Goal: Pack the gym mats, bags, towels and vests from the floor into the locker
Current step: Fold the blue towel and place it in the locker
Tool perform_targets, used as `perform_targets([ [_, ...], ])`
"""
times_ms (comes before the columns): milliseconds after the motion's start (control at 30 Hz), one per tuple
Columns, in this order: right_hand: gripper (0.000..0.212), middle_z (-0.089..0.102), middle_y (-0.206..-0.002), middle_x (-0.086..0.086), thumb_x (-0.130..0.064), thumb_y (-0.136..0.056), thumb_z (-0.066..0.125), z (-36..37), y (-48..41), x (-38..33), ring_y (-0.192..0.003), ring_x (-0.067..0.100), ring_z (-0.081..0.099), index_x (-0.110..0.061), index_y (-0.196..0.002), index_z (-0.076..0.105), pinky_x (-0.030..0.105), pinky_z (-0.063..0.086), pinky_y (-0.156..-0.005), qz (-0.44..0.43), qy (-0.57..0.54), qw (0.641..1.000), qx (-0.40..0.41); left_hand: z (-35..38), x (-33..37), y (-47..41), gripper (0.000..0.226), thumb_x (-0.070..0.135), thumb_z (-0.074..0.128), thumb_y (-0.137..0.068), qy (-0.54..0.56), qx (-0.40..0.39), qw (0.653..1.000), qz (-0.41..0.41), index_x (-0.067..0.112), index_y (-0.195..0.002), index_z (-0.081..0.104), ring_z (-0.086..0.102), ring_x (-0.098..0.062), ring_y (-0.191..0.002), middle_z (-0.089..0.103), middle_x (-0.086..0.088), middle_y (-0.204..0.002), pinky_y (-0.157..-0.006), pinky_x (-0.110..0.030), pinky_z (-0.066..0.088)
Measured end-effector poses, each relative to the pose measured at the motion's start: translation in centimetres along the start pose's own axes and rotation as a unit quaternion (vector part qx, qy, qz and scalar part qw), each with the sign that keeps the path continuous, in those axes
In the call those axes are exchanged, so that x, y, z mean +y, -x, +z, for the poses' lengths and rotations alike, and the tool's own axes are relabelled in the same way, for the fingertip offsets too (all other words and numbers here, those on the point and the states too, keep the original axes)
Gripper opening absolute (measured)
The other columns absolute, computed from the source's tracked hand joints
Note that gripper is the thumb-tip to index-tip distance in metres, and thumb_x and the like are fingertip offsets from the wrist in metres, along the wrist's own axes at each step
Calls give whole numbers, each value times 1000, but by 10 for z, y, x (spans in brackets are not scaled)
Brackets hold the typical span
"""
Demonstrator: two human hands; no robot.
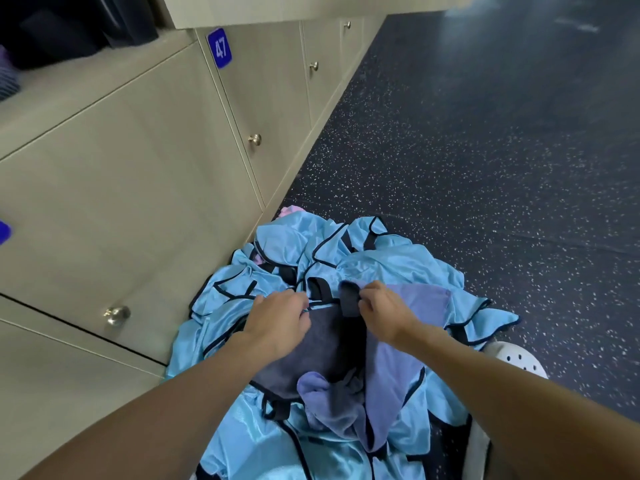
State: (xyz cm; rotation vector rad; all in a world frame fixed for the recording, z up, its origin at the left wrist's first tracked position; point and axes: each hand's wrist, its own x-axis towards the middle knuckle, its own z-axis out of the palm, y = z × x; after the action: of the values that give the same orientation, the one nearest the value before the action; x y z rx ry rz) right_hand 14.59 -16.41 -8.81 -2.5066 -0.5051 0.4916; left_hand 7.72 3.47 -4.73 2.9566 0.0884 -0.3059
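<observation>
My white shoe [516, 358] with little holes stands on the dark floor [485, 150], over on the right. The floor has lots of tiny white dots. On my left is a row of closed tan doors [270, 109]. I can see round silver knobs [117, 315] on them. A blue tag [219, 47] on one door says 47. A bit of another blue tag [4, 231] shows at the left edge.

It was a gym locker room: a bank of beige laminate lockers [145, 188] with round metal knobs [255, 139] and a blue number plate "47" [219, 47] stood on dark speckled rubber flooring [485, 150].
</observation>
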Motion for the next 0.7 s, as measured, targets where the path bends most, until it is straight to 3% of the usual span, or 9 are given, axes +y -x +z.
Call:
perform_targets([
  [100, 29, 57, -92, 11, 4, -89, 43, -25, 4, -29, -89, 27, 52, -11, -65, 49, 32, 34, -73, -38, -53, 997, 49, -24, 21, -1, 19, 32, 52, -98, 80, 9, 997, 5, 20, -106, 65, 61, -23, -97, 67, 4, -103, -90, -38, 46],
  [200, 25, 57, -89, 9, 12, -78, 45, -57, 13, -64, -88, 22, 50, -6, -66, 56, 30, 34, -71, -93, -86, 990, 66, -50, 42, -1, 30, 45, 60, -84, 200, 0, 980, -17, 16, -85, 68, 62, -21, -76, 70, -1, -81, -77, -42, 55],
  [267, 28, 56, -85, 8, 14, -72, 43, -78, 20, -84, -88, 19, 47, -10, -61, 52, 29, 34, -71, -129, -100, 984, 75, -71, 49, 3, 41, 55, 59, -73, 255, 14, 967, -21, 16, -82, 69, 59, -18, -70, 68, 1, -75, -73, -38, 53],
  [333, 24, 57, -87, 6, 5, -68, 40, -101, 30, -102, -89, 18, 49, -15, -59, 48, 27, 35, -70, -160, -104, 978, 85, -93, 54, 12, 31, 43, 71, -79, 296, 48, 954, -27, 13, -82, 74, 58, -13, -66, 68, 6, -72, -66, -27, 48],
  [400, 20, 61, -95, 10, -7, -60, 34, -125, 44, -122, -93, 21, 53, -7, -60, 54, 30, 42, -74, -184, -96, 973, 100, -116, 55, 22, 18, 21, 74, -86, 337, 86, 937, -32, 5, -78, 74, 52, -5, -55, 61, 9, -59, -57, -17, 39],
  [467, 32, 62, -97, 15, -11, -61, 33, -147, 56, -140, -96, 26, 54, 5, -68, 60, 34, 45, -79, -211, -91, 966, 114, -141, 55, 32, 18, 15, 73, -87, 373, 119, 920, -29, 3, -74, 71, 52, -9, -55, 60, 7, -56, -59, -22, 42],
  [567, 27, 58, -109, 21, 6, -76, 42, -181, 77, -175, -101, 29, 54, 12, -86, 67, 21, 41, -79, -216, -98, 963, 125, -192, 66, 58, 9, 13, 75, -87, 458, 146, 877, -18, 10, -87, 66, 66, -18, -70, 73, -8, -78, -67, -35, 54],
  [633, 34, 54, -115, 25, 21, -83, 40, -201, 92, -198, -107, 37, 55, 15, -103, 67, 15, 42, -80, -237, -127, 954, 130, -219, 70, 74, 12, 10, 76, -85, 497, 166, 852, 3, 8, -90, 65, 67, -18, -76, 75, -15, -86, -74, -35, 56],
  [700, 36, 53, -120, 31, 26, -84, 38, -214, 105, -218, -112, 41, 54, 19, -109, 62, 34, 46, -93, -259, -165, 946, 108, -238, 67, 87, 13, 6, 79, -81, 506, 198, 839, 15, 1, -90, 71, 63, -13, -73, 74, -14, -82, -70, -28, 51],
])
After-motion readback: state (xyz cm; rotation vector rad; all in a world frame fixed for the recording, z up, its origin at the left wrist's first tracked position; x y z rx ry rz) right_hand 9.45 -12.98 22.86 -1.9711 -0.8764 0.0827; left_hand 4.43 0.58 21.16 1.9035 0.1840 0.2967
